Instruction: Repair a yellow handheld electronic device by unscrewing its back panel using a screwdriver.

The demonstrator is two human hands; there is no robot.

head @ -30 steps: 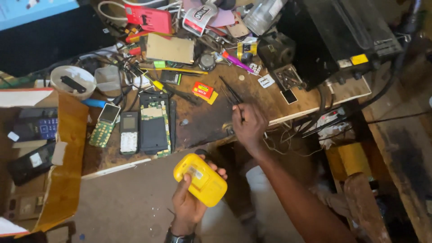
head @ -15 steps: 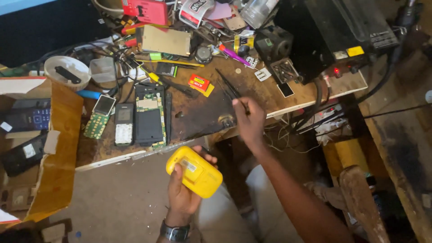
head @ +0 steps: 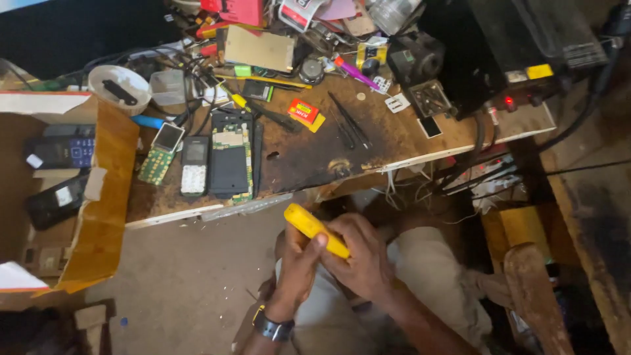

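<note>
A yellow hand-held device (head: 314, 229) is gripped below the bench edge, over my lap. My left hand (head: 297, 263), with a dark watch on its wrist, holds it from beneath with the thumb against its side. My right hand (head: 360, 255) wraps over its lower end from the right. Both hands touch each other around the device. Above them stands the worn wooden workbench (head: 309, 158) with a dismantled phone (head: 231, 162), a small keypad phone (head: 194, 165) and a green circuit board (head: 156, 159) lying side by side.
Black tweezers (head: 347, 121) and a red-yellow small box (head: 305, 112) lie mid-bench amid tools and wires. A black power unit (head: 526, 46) stands at the right. An open cardboard box (head: 98, 197) with old phones sits left. A wooden stool (head: 536, 289) is at lower right.
My right hand left the bench top and came down onto the yellow device, joining my left hand. The device is turned edge-on and the view shifted lower.
</note>
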